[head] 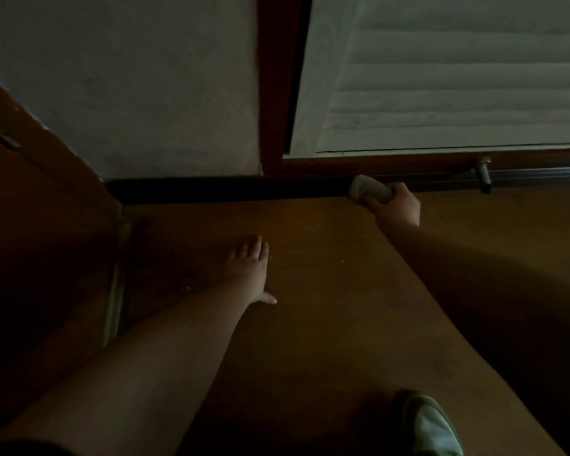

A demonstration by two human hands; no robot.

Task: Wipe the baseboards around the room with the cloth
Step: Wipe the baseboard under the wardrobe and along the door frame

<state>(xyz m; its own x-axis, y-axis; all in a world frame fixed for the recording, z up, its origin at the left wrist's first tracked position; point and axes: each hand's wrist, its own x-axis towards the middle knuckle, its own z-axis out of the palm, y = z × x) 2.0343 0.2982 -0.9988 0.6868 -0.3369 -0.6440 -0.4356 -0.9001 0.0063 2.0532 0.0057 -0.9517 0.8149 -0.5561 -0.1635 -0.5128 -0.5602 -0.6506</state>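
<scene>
One head-worn camera looks steeply down and forward, low and near the floor (310, 291) by the baseboard (211, 190).

2 hands (249, 263), 1 cloth (369, 189), 1 shoe (433, 426).

The scene is dimly lit. A brown floor (326, 291) is seen, met at the far side by a pale plaster wall (129, 93). Right of that wall, a reddish-brown frame (273, 93) is set upright, and beyond it a white slatted shutter (458, 77) is seen. Left of the wall, a wooden door (30, 209) with a hinge (0, 136) is found.
</scene>
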